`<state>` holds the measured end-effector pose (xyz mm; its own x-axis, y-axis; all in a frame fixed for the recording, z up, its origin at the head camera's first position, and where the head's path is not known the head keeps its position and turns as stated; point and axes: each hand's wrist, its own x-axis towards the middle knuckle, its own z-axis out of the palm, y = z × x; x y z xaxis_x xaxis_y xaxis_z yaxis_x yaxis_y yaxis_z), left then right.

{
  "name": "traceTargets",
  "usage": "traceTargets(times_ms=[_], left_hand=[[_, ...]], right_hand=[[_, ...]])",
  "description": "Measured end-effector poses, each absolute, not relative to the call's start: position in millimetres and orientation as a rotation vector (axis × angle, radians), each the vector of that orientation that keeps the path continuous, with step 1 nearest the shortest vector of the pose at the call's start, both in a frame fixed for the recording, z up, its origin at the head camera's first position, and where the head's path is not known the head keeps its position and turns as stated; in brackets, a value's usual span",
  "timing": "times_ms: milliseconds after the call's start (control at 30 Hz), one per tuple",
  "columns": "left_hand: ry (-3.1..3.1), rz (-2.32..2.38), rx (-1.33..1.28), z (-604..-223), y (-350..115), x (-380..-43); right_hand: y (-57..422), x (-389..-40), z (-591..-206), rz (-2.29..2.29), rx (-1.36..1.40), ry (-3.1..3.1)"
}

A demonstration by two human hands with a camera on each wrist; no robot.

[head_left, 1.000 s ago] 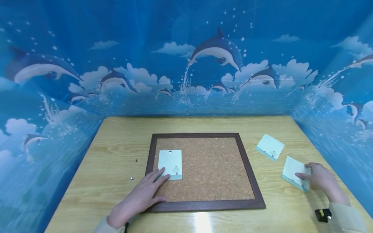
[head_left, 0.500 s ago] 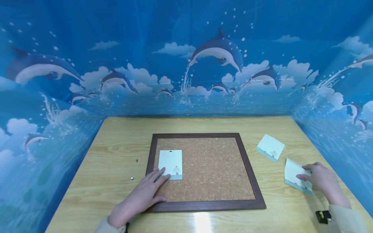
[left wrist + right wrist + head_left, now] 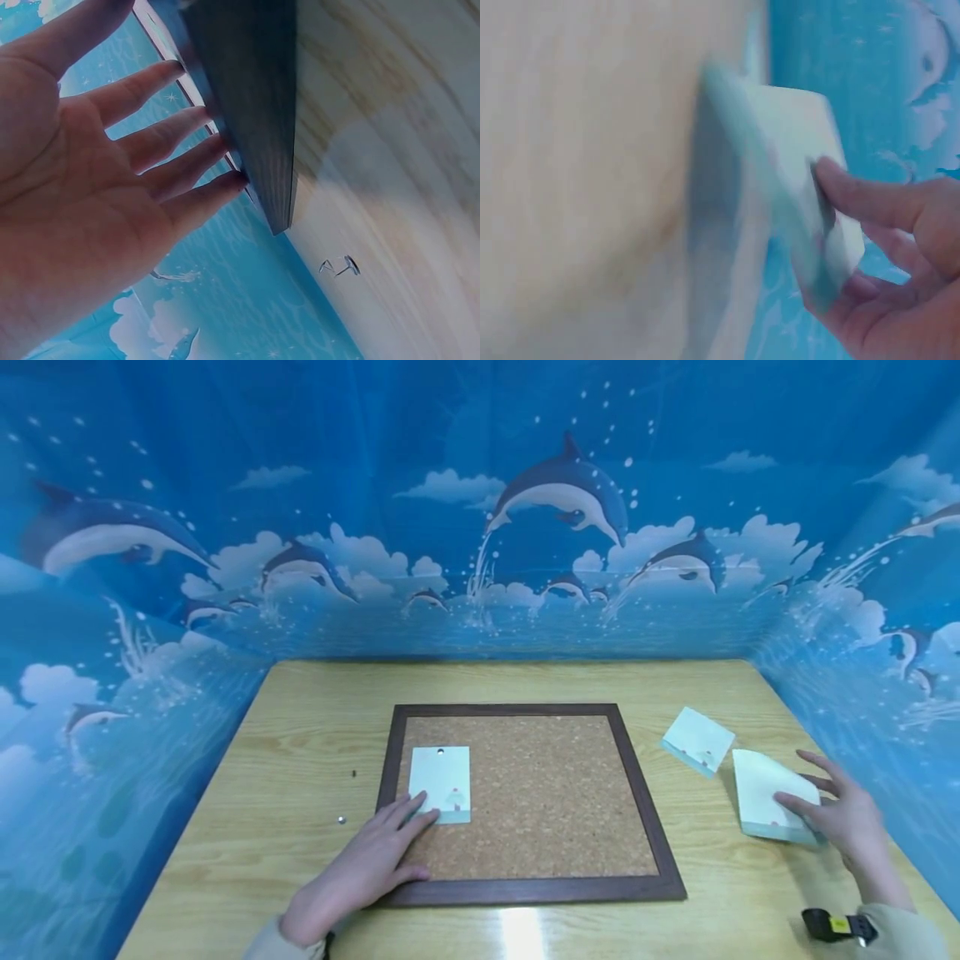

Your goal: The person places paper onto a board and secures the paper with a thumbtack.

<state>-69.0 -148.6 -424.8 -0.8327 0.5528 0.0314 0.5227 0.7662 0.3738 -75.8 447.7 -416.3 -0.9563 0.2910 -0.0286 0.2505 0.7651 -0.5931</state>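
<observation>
A framed corkboard (image 3: 555,793) lies on the table. One pale green note sheet (image 3: 440,772) lies on its left part, with a thumbtack (image 3: 440,751) at its top edge. My left hand (image 3: 367,860) rests spread over the board's left frame, its fingertips on the lower corner of that sheet. Off to the right, my right hand (image 3: 847,814) pinches a second note sheet (image 3: 765,789) between thumb and fingers. That sheet bends and is raised off the table, also seen blurred in the right wrist view.
Another note sheet (image 3: 697,741) lies on the table between the board and my right hand. Left of the board lie a shiny thumbtack (image 3: 342,820) and a small dark one (image 3: 354,773). Blue dolphin-print curtains (image 3: 480,627) stand round the table's back and sides.
My right hand has gripped the second sheet and lifted it off the table, turning it a little and bending it. My left hand stays in place.
</observation>
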Motion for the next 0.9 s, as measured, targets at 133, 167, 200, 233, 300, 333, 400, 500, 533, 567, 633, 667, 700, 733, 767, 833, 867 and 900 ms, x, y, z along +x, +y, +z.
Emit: traceTargets(times_ms=[133,167,200,233,300,333,400,500,533,567,633,667,700,733,767,833,867,900], left_hand=[[2.885,0.567,0.878,-424.8,-148.5,-69.3],[2.885,0.562,0.877,-424.9,-148.6,-69.3],[2.885,0.559,0.877,-424.8,-148.6,-69.4],[2.883,0.556,0.876,-424.8,-148.5,-69.5],[2.88,0.549,0.873,-424.6,-148.3,-69.9],[2.878,0.546,0.871,-424.4,-148.0,-70.3],[2.872,0.544,0.863,-423.8,-147.5,-71.1],[2.868,0.548,0.846,-422.9,-146.6,-71.9],[2.867,0.549,0.842,-422.6,-146.3,-72.1],[2.867,0.553,0.835,-422.1,-146.0,-72.2],[2.87,0.553,0.818,-421.0,-145.2,-72.7],[2.872,0.554,0.807,-420.4,-144.5,-73.2],[2.878,0.555,0.795,-419.6,-143.5,-74.2],[2.886,0.559,0.779,-418.7,-142.3,-75.2],[2.896,0.563,0.765,-417.6,-140.8,-76.5],[2.927,0.58,0.745,-414.9,-136.7,-80.1],[2.947,0.591,0.746,-413.2,-134.0,-82.5],[2.964,0.608,0.744,-411.1,-131.0,-85.1]], right_hand=[[433.3,-76.7,-402.5,1.086,-0.531,-2.749],[428.9,-77.0,-399.2,1.126,-0.554,-2.719],[424.2,-77.7,-396.2,1.162,-0.575,-2.684],[418.9,-78.6,-393.3,1.213,-0.589,-2.647],[407.9,-80.8,-388.0,1.315,-0.582,-2.574],[402.1,-82.1,-385.4,1.399,-0.562,-2.52],[389.8,-86.1,-380.8,1.543,-0.476,-2.413],[369.5,-92.8,-375.0,1.716,-0.333,-2.292],[362.5,-95.4,-373.4,1.749,-0.293,-2.275],[355.3,-98.0,-372.0,1.722,-0.267,-2.305],[341.0,-103.5,-369.8,1.684,-0.244,-2.357],[333.9,-106.3,-369.1,1.656,-0.244,-2.391],[327.0,-109.2,-368.6,1.618,-0.236,-2.432],[320.0,-112.3,-368.1,1.582,-0.244,-2.468],[313.1,-115.4,-367.9,1.568,-0.246,-2.494],[299.2,-121.6,-368.0,1.593,-0.24,-2.512],[292.6,-124.2,-368.3,1.607,-0.225,-2.525],[286.1,-126.7,-368.6,1.625,-0.201,-2.532]])
